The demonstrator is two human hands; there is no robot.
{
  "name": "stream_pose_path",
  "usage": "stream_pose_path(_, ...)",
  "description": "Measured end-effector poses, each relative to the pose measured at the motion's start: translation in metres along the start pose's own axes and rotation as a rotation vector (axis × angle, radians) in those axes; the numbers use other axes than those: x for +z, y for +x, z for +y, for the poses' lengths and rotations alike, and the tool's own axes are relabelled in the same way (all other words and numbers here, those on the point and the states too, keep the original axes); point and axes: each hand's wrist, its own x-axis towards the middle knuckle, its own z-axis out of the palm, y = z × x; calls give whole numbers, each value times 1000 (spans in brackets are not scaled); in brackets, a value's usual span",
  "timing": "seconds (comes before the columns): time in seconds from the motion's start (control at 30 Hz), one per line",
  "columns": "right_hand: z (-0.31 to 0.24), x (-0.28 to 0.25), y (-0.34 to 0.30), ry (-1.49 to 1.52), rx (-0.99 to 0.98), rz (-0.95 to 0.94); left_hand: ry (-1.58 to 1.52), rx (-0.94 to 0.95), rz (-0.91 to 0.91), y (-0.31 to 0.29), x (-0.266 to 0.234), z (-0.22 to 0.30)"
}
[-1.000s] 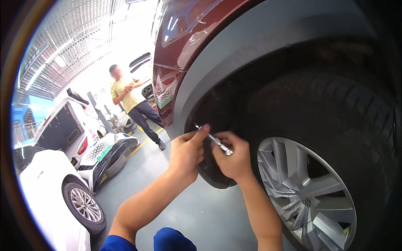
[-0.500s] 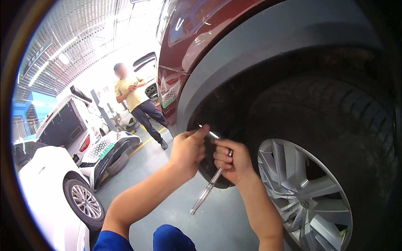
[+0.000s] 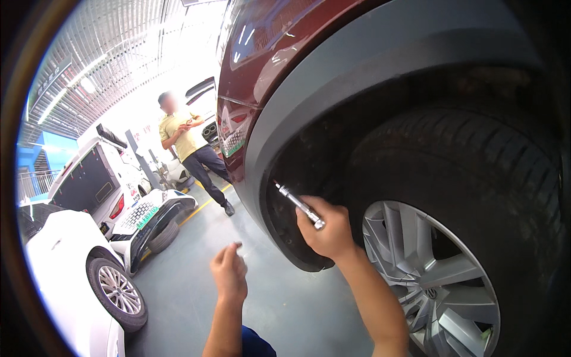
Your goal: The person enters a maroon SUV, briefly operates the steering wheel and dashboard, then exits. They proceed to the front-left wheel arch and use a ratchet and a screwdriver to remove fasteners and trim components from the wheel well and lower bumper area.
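My right hand [image 3: 329, 231] is closed around a chrome ratchet wrench [image 3: 302, 207]. The tool slants up and left, its thin tip close to the dark wheel arch liner [image 3: 309, 160], near the edge of the grey arch trim [image 3: 266, 149]. Whether the tip touches the liner I cannot tell. Apart from the car, my left hand [image 3: 229, 272] is lower and to the left, with thumb and fingers pinched together. A small dark bit shows at its fingertips, too small to name.
A large tyre [image 3: 452, 154] with a silver wheel rim [image 3: 416, 238] fills the right, under a dark red car body [image 3: 267, 65]. At left stand a white car [image 3: 65, 279] and another white vehicle [image 3: 89, 172]. A person in a yellow shirt [image 3: 189, 140] stands behind on the grey floor [image 3: 178, 285].
My left hand has come off the tool and dropped down and left. The wrench's long handle no longer hangs below my right hand; the tool now slants beside the fingers.
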Motion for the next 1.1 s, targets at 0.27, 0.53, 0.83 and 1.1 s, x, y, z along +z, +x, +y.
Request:
stream_pose_path(0.27, -5, -7, -2, 1488, 1160, -41, -443, -719, 42, 44, -62, -76)
stream_pose_path(0.53, -7, -3, 4, 762, 784, -21, -789, -863, 224, 39, -72, -76)
stream_pose_path(0.83, 3, 14, 0, -242, -311, 63, -732, -825, 141, 30, -69, -69)
stream_pose_path(1.1, -14, 3, 5, 410, 589, 33, -666, -861, 69, 22, -52, -61)
